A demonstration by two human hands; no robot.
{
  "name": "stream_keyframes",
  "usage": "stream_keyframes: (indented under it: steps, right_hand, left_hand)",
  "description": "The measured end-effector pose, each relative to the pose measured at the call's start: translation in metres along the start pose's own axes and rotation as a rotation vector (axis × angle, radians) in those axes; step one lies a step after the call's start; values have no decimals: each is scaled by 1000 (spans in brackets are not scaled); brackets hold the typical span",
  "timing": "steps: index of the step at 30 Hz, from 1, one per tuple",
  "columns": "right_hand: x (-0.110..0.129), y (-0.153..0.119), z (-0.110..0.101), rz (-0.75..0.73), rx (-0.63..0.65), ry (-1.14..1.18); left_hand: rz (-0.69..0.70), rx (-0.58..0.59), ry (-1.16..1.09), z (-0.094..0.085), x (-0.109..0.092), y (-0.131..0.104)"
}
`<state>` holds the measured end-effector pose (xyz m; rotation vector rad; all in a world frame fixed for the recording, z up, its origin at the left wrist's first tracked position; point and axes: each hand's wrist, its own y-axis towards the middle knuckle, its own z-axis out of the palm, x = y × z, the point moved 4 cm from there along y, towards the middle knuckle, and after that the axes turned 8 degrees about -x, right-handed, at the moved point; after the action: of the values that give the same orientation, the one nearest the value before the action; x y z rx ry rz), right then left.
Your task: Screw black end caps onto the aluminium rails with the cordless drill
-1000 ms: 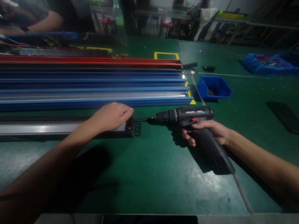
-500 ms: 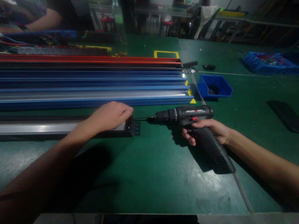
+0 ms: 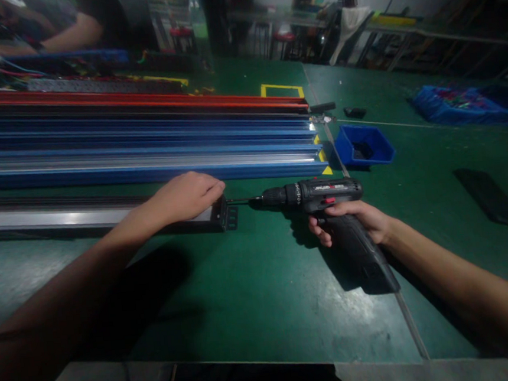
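My right hand (image 3: 354, 220) is wrapped round the handle of a black cordless drill (image 3: 329, 193), which lies level and points left. Its long thin bit (image 3: 239, 201) reaches the end of a long black and silver metal profile (image 3: 74, 218). Whether the tip sits in a screw is too small to make out. My left hand (image 3: 192, 194) is closed over the profile near that end, its fingertips hidden on the far side. A small slotted black bracket (image 3: 232, 217) sticks out from the profile's end, just below the bit.
Behind the profile lie several long blue profiles (image 3: 145, 170) and an orange one (image 3: 228, 99). A blue bin (image 3: 365, 145) stands beyond the drill, and a flat black piece (image 3: 490, 196) lies at right. Across the green table (image 3: 246, 310), another person's arm (image 3: 71, 37) is near wires.
Hardly anything differs. Both hands, the drill and the profile hold the same places, with only a tiny shift of the whole view.
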<state>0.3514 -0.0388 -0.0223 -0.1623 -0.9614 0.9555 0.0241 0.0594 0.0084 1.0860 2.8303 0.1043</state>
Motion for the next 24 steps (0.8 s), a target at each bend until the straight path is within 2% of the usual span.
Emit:
stream_keyframes:
  steps: [15,24]
  right_hand:
    - [0,0,2,1,-18,3]
    - [1,0,1,4,-18,6]
  left_hand:
    - [-12,-31,-31,0,2,0]
    - [-22,-11,-31,-1,0,0]
